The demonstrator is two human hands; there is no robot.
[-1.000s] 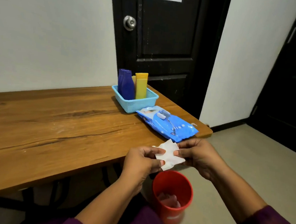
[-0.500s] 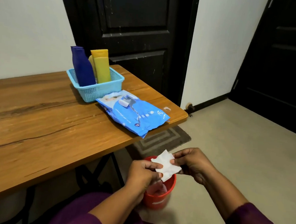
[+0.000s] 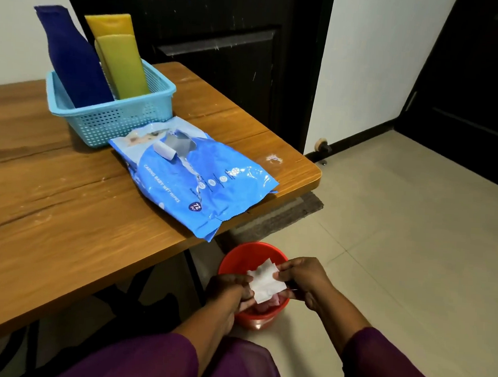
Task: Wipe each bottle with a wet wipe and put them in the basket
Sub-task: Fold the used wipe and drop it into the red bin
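Note:
A folded white wet wipe is pinched between my left hand and my right hand, right above a red bucket on the floor. On the wooden table stands a light blue basket. In it lean a dark blue bottle and two yellow bottles. A blue pack of wet wipes lies in front of the basket, near the table's right edge.
The red bucket holds some crumpled pinkish stuff. A dark door stands behind the table and a second dark door at the right. A grey mat lies under the table's corner on the tiled floor.
Both hands have carried the wipe down from table-edge height to just over the red bucket. My view has swung right and downward.

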